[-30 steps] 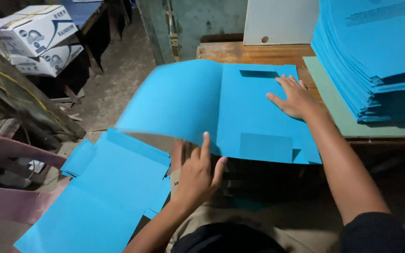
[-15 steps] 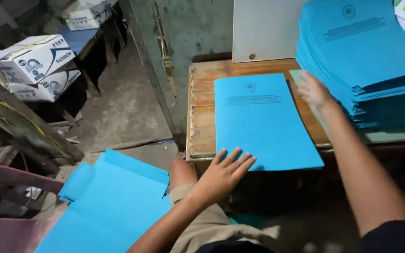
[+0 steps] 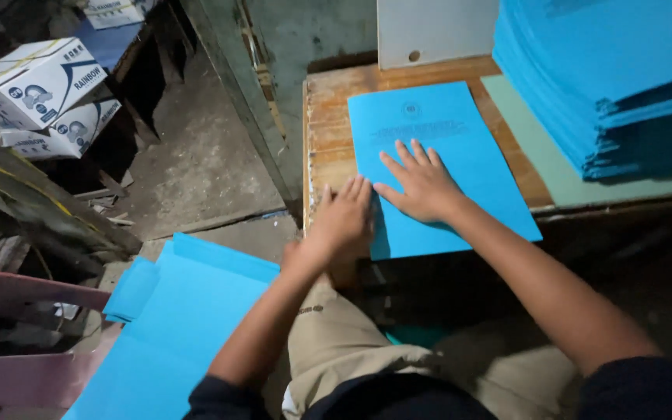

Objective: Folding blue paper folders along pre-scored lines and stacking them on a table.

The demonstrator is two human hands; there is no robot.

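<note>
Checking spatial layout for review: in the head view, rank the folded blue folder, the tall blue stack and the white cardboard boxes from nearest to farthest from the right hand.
1. Folded blue folder, directly under the right hand.
2. Tall blue stack, at the table's right.
3. White cardboard boxes, far left.

Two white cardboard boxes [image 3: 44, 97] with blue print stand stacked far left.

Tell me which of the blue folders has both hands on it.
The single closed blue folder lying flat on the wooden table. The tall blue stack on the right and the blue pile down left are untouched.
</note>
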